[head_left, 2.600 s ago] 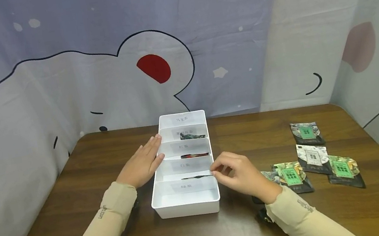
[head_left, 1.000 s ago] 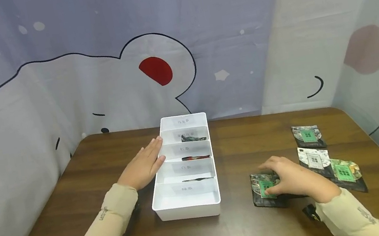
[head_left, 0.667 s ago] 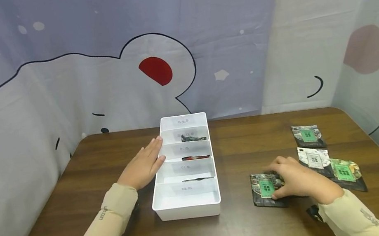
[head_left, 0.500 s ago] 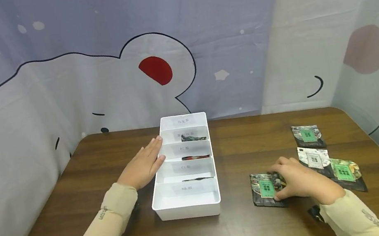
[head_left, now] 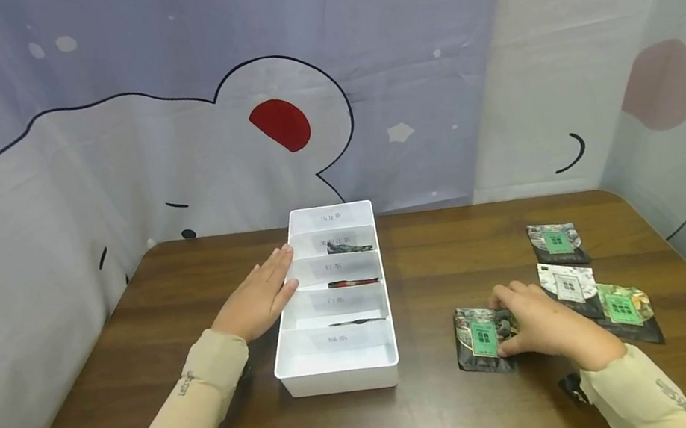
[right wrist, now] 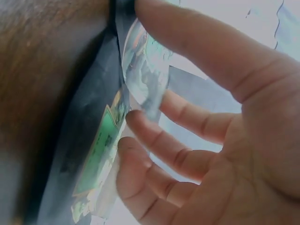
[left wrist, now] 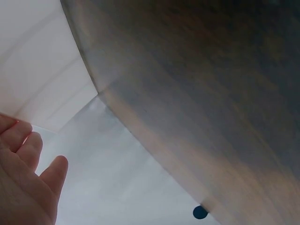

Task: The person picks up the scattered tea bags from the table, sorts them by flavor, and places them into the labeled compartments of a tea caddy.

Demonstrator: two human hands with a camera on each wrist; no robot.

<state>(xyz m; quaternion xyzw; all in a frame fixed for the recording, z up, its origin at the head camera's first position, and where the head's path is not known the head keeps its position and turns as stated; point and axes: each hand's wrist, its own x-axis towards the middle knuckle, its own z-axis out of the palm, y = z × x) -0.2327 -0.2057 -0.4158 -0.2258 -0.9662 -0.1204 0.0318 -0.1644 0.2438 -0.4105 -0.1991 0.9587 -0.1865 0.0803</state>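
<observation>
A long white box [head_left: 339, 380] with several labelled compartments stands mid-table. My left hand [head_left: 255, 297] lies with extended fingers along its left side, fingertips at the rim; the left wrist view shows these fingers [left wrist: 30, 150] touching the box wall [left wrist: 42, 70]. Right of the box lies a dark tea packet [head_left: 483, 338] with a green label. Another packet [head_left: 506, 324] overlaps it, mostly hidden beneath my right hand [head_left: 545, 324]. The right wrist view shows the right thumb [right wrist: 187, 35] and curled fingers gripping a packet's edges, beside a green-labelled packet [right wrist: 96, 157].
Farther right lie a dark packet with a green label [head_left: 558, 244], a white-labelled packet [head_left: 568, 286] and a green-yellow packet [head_left: 625, 311]. Thin packets stand upright in the box, including a dark one [head_left: 348, 247] and a red one [head_left: 353, 283]. A printed curtain [head_left: 403, 83] hangs behind the table.
My right hand has left the box's right rim and moved right to the packets, then shifted slightly farther right as its fingers drew in. My left hand has stayed at the box.
</observation>
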